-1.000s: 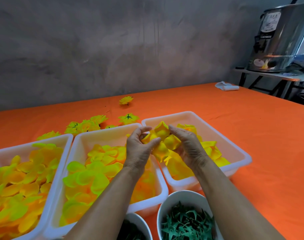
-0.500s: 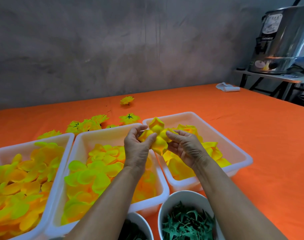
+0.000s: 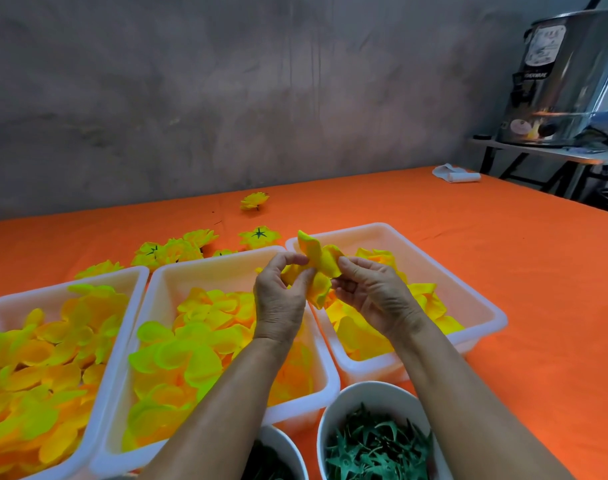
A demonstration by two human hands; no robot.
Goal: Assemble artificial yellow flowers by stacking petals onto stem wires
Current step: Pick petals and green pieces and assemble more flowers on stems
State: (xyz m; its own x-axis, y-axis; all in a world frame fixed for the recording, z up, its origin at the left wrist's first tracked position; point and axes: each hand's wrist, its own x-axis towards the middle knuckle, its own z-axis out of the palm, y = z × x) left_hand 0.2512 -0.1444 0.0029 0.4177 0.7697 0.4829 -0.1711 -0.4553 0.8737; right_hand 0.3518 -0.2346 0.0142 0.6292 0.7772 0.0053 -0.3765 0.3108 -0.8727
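Both my hands hold a yellow petal cluster [image 3: 318, 266] above the gap between the middle and right trays. My left hand [image 3: 281, 296] pinches its left side between thumb and curled fingers. My right hand [image 3: 371, 292] pinches its right edge with thumb and fingertips. No stem wire can be seen in the cluster. Three white trays hold loose yellow petals: the left tray [image 3: 136, 282], the middle tray [image 3: 223, 263] and the right tray [image 3: 475, 299]. Finished yellow flowers [image 3: 178, 249] lie on the orange table behind the trays.
Two white bowls with green leaf pieces stand at the front, one large bowl [image 3: 333, 407] and one small bowl [image 3: 288, 441]. A single flower [image 3: 254, 200] lies farther back. A white cloth [image 3: 454, 173] sits far right; a steel urn [image 3: 565, 77] stands on a side table.
The petal cluster has been folded and turned between my hands; my right hand shifted from cupping it to pinching its right edge. The hands stayed over the trays.
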